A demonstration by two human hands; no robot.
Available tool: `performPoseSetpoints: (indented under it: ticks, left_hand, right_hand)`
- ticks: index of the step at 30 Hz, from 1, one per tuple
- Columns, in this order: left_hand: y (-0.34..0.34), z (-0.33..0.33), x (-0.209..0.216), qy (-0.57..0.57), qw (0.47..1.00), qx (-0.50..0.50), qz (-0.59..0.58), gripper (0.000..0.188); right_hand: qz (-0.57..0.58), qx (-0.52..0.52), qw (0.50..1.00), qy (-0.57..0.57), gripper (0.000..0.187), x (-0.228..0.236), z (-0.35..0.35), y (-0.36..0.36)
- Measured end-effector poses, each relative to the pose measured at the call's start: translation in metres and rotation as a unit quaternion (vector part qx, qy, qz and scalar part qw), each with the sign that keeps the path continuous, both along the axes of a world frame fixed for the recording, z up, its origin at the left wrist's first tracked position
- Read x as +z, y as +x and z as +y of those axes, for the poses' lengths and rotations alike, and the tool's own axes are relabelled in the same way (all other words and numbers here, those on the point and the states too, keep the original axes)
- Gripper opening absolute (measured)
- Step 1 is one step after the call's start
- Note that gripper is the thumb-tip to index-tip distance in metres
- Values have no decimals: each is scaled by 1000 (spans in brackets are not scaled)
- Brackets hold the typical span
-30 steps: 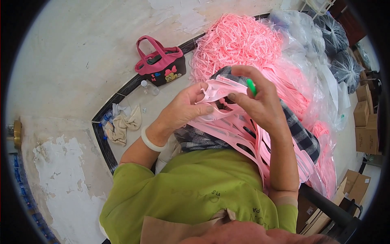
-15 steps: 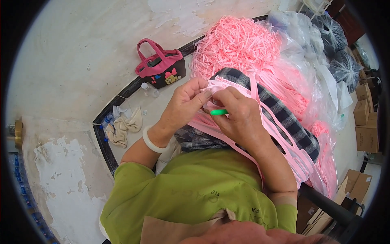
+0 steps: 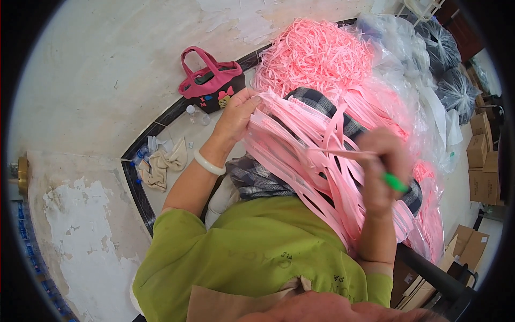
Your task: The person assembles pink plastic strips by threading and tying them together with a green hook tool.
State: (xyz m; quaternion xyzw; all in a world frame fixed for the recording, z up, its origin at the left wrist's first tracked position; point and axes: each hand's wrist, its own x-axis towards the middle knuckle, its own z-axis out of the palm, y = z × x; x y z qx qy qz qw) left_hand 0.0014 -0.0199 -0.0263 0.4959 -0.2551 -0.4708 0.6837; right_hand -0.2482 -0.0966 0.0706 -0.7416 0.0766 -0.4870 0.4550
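A bundle of long pink ribbon strips (image 3: 300, 139) lies across my lap over a dark plaid cloth (image 3: 263, 180). My left hand (image 3: 236, 115), with a white bangle on its wrist, pinches the gathered ends of the bundle at its upper left. Off to the right, my right hand (image 3: 383, 161) is smeared by motion. A pink strip (image 3: 346, 154) runs taut from the bundle into its fingers. The same hand holds a small tool with a bright green handle (image 3: 395, 182); its working end is hidden.
Beyond my lap rises a large heap of tangled pink strips (image 3: 316, 56). Clear plastic bags (image 3: 399, 59) lie to its right, with cardboard boxes (image 3: 483, 180) farther right. A pink and black handbag (image 3: 214, 80), a plastic bottle (image 3: 198, 115) and beige cloth (image 3: 163, 166) are on the floor leftward.
My right hand has moved away from the left, right and toward me, drawing a pink strip along. My left hand has shifted slightly left and still grips the bundle's end.
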Motion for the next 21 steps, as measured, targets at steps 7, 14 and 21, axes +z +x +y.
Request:
performPoseSetpoints:
  ticks: [7, 14, 21]
  left_hand:
    - [5, -21, -26, 74, 990, -121, -8, 10]
    - [14, -9, -15, 49, 990, -135, 9, 23]
    - [21, 20, -18, 58, 986, -159, -8, 38]
  right_hand:
    - [-142, -158, 974, 74, 12, 32, -36, -86]
    - [20, -156, 965, 211, 8, -28, -101, 2]
    - [190, -158, 965, 85, 16, -76, -128, 27]
